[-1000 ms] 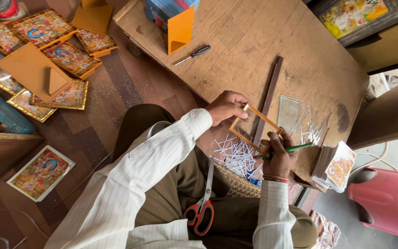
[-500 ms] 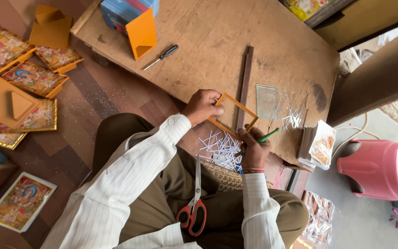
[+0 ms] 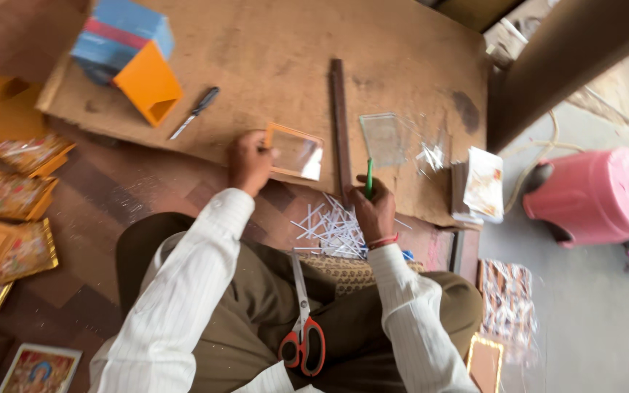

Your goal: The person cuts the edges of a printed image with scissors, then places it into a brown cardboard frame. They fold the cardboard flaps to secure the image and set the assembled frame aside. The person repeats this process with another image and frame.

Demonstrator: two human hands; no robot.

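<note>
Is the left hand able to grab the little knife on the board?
Probably yes. The left hand holds the small orange frame, and only bare board lies between it and the knife, but it would need to let go first.

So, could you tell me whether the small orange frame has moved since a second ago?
Yes. The orange frame was held raised across the dark wooden strip; now it lies on the board, left of the strip, held by the left hand.

I see my left hand [image 3: 250, 161] gripping the corner of a small orange frame [image 3: 295, 151] lying flat on the brown board [image 3: 271, 51]. My right hand [image 3: 374, 211] holds a green pen [image 3: 369, 177] upright beside a dark wooden strip [image 3: 340, 120]. Red-handled scissors [image 3: 302, 320] rest on my lap.
</note>
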